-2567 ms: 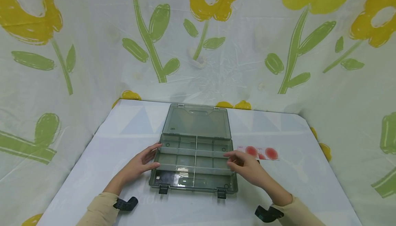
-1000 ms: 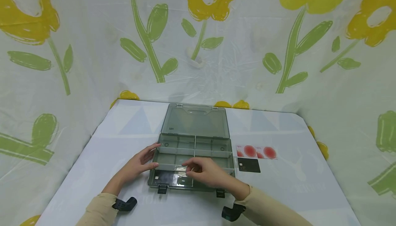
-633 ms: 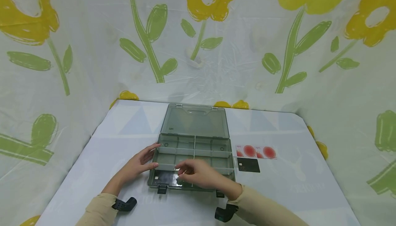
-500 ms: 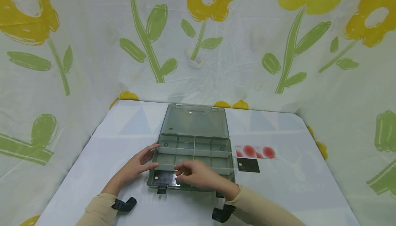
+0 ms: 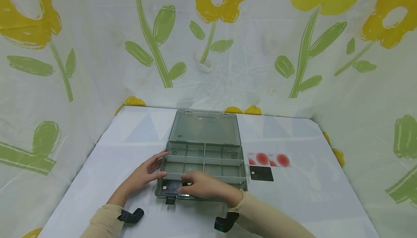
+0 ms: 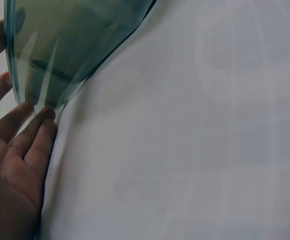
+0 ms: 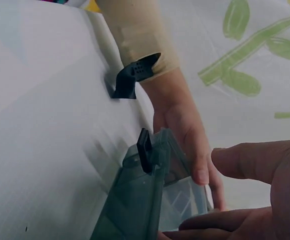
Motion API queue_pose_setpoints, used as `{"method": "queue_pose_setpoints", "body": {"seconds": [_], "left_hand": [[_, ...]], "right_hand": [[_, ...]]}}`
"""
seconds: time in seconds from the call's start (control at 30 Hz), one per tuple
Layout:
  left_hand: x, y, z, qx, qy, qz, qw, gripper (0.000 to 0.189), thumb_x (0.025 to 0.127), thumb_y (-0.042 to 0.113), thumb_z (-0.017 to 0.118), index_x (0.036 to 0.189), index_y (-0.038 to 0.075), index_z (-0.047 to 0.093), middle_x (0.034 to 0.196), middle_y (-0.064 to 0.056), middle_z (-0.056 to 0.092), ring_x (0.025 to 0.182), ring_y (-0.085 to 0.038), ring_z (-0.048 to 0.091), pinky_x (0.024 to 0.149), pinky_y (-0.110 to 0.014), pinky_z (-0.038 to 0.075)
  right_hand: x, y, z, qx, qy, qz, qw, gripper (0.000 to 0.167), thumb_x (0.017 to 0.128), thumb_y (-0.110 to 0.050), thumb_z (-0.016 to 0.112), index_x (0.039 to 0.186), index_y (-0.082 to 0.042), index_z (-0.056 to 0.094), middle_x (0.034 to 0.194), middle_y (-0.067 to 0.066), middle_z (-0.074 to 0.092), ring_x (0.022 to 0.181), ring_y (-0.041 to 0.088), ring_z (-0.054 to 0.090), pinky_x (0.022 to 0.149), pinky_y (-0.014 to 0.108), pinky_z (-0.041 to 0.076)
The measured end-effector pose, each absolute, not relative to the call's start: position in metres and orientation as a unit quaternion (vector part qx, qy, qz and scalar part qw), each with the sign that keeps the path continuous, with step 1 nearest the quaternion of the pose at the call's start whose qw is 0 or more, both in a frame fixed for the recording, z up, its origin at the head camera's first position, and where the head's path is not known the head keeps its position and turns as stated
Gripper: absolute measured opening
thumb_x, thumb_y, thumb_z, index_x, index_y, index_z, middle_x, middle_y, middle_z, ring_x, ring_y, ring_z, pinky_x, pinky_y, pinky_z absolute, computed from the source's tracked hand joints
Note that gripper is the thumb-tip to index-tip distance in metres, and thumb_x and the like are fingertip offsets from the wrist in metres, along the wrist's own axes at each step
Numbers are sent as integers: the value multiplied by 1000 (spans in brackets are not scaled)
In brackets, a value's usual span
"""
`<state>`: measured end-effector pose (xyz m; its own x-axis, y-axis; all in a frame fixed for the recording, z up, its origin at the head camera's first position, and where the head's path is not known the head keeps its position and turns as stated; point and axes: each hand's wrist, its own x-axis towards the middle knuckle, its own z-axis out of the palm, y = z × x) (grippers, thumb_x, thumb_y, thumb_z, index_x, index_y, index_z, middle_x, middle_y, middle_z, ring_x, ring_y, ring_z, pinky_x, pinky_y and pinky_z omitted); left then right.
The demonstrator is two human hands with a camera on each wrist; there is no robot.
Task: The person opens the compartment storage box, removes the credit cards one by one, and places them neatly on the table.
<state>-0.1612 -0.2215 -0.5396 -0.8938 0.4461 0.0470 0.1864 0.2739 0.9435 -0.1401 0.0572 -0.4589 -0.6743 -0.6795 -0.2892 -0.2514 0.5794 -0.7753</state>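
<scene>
A grey see-through divided plastic box [image 5: 223, 168] lies with its lid [image 5: 206, 126] folded back. My left hand [image 5: 144, 174] touches the box's left wall with fairly straight fingers, the thumb nearer the front. In the left wrist view, its fingertips [image 6: 47, 114] meet the side of the box. My right hand [image 5: 206, 185] is over the front left compartment, beside a black VIP card [image 5: 171, 186] lying inside. In the right wrist view, the thumb [image 7: 245, 161] stands apart from the fingers, with nothing seen between them. The hand hides part of the compartment.
On the white table [image 5: 309, 202], right of the box, lie two red-and-white cards [image 5: 261, 158] side by side. Another black VIP card [image 5: 262, 173] is just in front of them. A black latch [image 5: 170, 200] juts from the box's front. Flowered cloth [image 5: 254, 64] surrounds the table.
My right hand has moved left from the box's right side to the front left compartment, and a little lower. The black card on the table has come into full view. My left hand stays put.
</scene>
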Motion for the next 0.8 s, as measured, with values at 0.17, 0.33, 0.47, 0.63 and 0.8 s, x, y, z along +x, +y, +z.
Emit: {"method": "queue_pose_setpoints", "body": {"seconds": [0.17, 0.33, 0.47, 0.63, 0.8], "left_hand": [[-161, -221, -539, 196, 795, 564, 113, 73, 97, 20, 71, 160, 17, 33, 166, -15, 25, 150, -42, 25, 118, -21, 31], [-161, -221, -539, 189, 800, 558, 113, 74, 97, 20, 72, 160, 18, 33, 166, -14, 25, 150, -42, 26, 119, -41, 28], [-161, -222, -540, 188, 799, 560, 113, 74, 97, 21, 72, 160, 19, 33, 166, -14, 25, 150, -41, 26, 120, -37, 29], [-161, -222, -540, 189, 800, 559, 111, 74, 97, 23, 72, 159, 20, 34, 166, -13, 27, 150, -40, 26, 120, -36, 29], [-162, -222, -541, 187, 800, 559, 113, 73, 97, 22, 72, 160, 20, 33, 166, -13, 26, 151, -40, 26, 119, -43, 28]], "right_hand": [[-140, 53, -460, -280, 837, -360, 303, 51, 100, -35, 65, 137, 1, 61, 130, 10, 67, 116, 13, 63, 95, 28, 55], [-138, 50, -462, -257, 832, -378, 314, 55, 100, -36, 64, 142, 0, 58, 140, 11, 62, 128, 17, 58, 104, 33, 52], [-136, 52, -461, -226, 815, -416, 334, 55, 100, -33, 64, 143, 0, 57, 143, 12, 60, 130, 21, 57, 105, 37, 52], [-136, 55, -461, -199, 790, -452, 363, 60, 100, -31, 64, 146, 4, 51, 148, 16, 54, 135, 28, 53, 109, 44, 49], [-137, 56, -462, -191, 768, -475, 386, 64, 101, -30, 64, 149, 6, 45, 152, 18, 49, 139, 32, 48, 113, 48, 45]]}}
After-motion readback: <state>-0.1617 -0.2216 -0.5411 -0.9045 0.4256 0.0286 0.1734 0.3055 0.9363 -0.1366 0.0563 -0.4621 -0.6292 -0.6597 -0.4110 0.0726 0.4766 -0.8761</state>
